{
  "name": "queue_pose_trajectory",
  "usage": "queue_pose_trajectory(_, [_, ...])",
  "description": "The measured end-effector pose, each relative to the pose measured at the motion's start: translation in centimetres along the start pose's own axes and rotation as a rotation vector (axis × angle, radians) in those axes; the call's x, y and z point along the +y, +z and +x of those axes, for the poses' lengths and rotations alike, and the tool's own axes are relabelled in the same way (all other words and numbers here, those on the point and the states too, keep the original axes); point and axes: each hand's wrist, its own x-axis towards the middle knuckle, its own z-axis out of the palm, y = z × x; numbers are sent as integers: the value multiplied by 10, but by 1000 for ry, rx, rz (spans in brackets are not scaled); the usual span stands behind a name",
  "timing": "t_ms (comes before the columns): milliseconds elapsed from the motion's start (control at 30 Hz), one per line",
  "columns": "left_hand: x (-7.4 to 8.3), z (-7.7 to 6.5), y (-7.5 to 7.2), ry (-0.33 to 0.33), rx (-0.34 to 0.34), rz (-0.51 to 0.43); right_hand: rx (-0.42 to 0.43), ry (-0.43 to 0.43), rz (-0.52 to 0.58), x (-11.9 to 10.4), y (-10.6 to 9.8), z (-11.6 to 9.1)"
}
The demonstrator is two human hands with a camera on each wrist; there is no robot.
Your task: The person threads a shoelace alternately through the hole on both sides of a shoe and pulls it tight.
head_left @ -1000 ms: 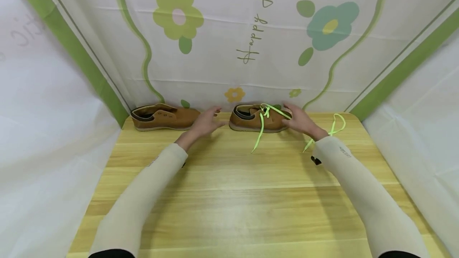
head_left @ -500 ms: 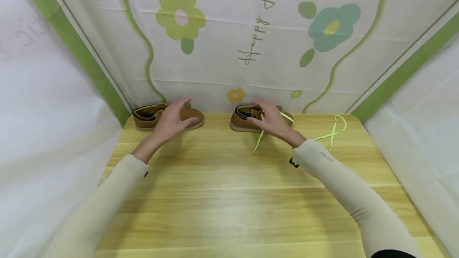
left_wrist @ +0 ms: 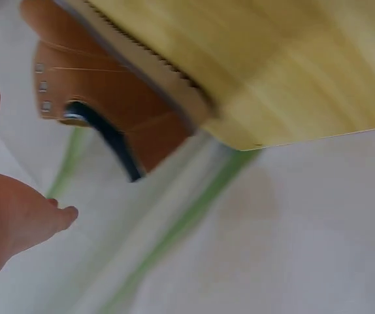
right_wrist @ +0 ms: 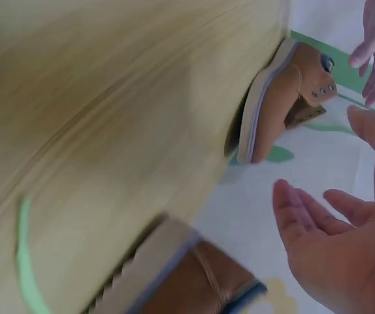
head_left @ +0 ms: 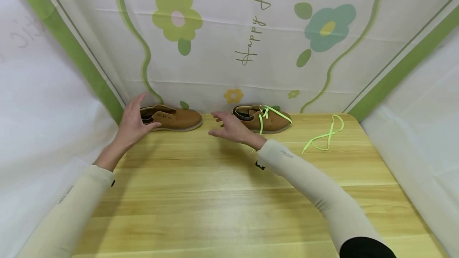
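Two brown shoes lie along the back of the wooden table, toes to the right. My left hand (head_left: 133,126), thumb and fingers spread, is at the heel end of the left shoe (head_left: 183,120), whose eyelets hold no lace; in the left wrist view the hand is apart from that shoe (left_wrist: 119,98). Between the two shoes hovers my right hand (head_left: 233,128), fingers apart and holding nothing, just left of the right shoe's heel. A neon yellow-green lace is tied on the right shoe (head_left: 277,122), one end partly hidden by the hand.
A second neon lace (head_left: 328,134) lies loosely looped on the table (head_left: 229,210) at the right. White printed fabric (head_left: 215,59) rises behind the shoes, and white side walls (head_left: 423,130) with green edging flank the table.
Both hands have moved left. The left hand passed over the left shoe to its heel; the right hand went from the right shoe's toe to beyond its heel. Both shoes stay in place.
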Motion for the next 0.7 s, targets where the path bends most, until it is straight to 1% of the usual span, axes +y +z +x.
queue_pose_trajectory(100, [-15,-4,-4,-63,3,-7,-46,35,54,0,12,14])
queue_pose_trajectory(233, [-29,-7,-8,-175,-7,-31,-77,101,101,3,24,29])
queue_pose_trajectory(333, [-35,-8,-10,-247,-41,-57,-77,166,123,6,29,38])
queue_pose_trajectory(467, [-44,-9,-12,-324,-87,-111,-63,234,192,11,36,49])
queue_pose_trajectory(600, [-51,-12,-13,-410,-130,-167,-67,266,294,15,43,58])
queue_pose_trajectory(700, [-57,-13,-15,-459,-170,-192,-62,290,386,16,49,63])
